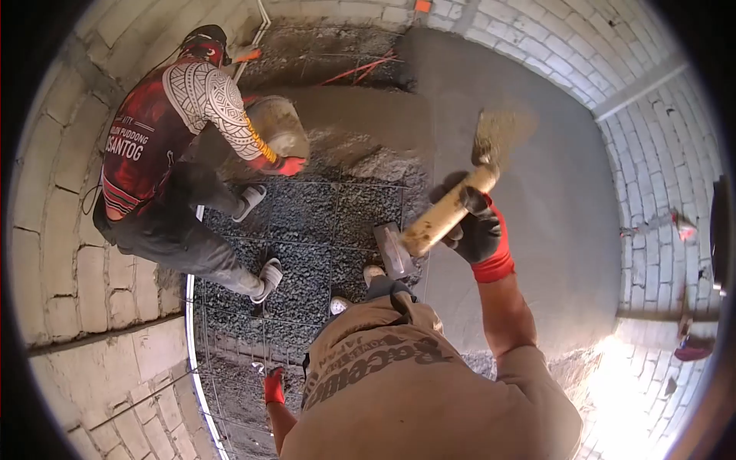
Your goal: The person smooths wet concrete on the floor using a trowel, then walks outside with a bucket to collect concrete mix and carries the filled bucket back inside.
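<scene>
My right hand [477,230], in a red and black glove, is wrapped around the thick wooden handle of a tool [438,218], raised over the floor. The tool's upper end is mortar-coloured and blurred, so its kind is unclear. A grey flat piece [395,251] shows at the handle's lower end; I cannot tell whether it belongs to the tool. Beneath and right of this hand spreads smooth wet concrete [537,230]. Low at my left side hangs my left hand [274,385], in a red glove, above the rebar grid [264,322]; its fingers are too small to read.
A co-worker [146,146] bends at the left, holding a tilted bucket [280,129] over fresh concrete. Gravel [295,218] with rebar lies between us. Block walls [54,253] enclose the room. Red bars [360,69] lie at the back; a white pipe [192,337] runs along the left.
</scene>
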A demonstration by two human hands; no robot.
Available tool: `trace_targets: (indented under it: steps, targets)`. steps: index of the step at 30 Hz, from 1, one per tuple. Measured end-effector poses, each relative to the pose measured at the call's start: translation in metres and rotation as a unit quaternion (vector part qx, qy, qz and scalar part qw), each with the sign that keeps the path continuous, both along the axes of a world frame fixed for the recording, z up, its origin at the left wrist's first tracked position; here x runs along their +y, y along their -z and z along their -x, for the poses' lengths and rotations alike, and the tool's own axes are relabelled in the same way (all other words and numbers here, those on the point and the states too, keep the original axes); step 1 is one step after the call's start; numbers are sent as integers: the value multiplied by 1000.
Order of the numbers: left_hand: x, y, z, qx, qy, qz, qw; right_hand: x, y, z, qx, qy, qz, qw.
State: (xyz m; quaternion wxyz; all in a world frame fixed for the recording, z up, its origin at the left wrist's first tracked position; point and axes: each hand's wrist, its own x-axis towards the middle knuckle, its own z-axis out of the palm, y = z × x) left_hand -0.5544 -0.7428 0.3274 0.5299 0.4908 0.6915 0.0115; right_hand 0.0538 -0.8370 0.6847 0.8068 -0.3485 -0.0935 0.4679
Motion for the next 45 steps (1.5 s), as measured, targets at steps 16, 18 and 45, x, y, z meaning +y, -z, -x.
trace_targets:
  steps: [16, 18, 45]
  targets:
    - [7, -44, -101, -87, -189, 106, 972, -80, 191, -122, 129, -51, 191, 972]
    - [4, -66, -122, -90, -207, 110, 968, -82, 201, -128, 127, -57, 210, 968]
    - [-44, -26, -142, -139, -272, 116, 945, -68, 233, -161, 85, -116, 356, 923]
